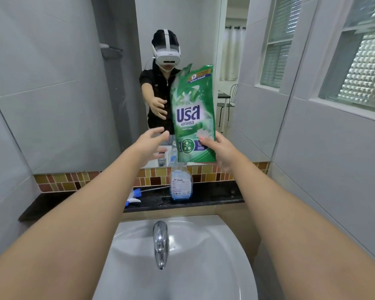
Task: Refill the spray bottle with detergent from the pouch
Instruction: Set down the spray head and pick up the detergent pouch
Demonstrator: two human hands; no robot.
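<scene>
A green detergent pouch [193, 113] is held upright above the counter, its torn top corner at the upper left. My right hand [220, 151] grips its lower right edge. Just left of the pouch, my left hand [151, 145] hovers with fingers spread, holding nothing. Below the pouch stands a clear spray bottle [180, 182] with a little blue liquid, its neck uncapped, on the black ledge [217, 197]. Its blue and white trigger head [134, 197] with a thin tube lies on the ledge to the left.
A white sink [214, 256] with a chrome faucet [160, 243] sits close below. A mirror [74, 83] backs the ledge and reflects a person wearing a headset. Tiled walls close in on both sides, with a frosted window [359, 68] at right.
</scene>
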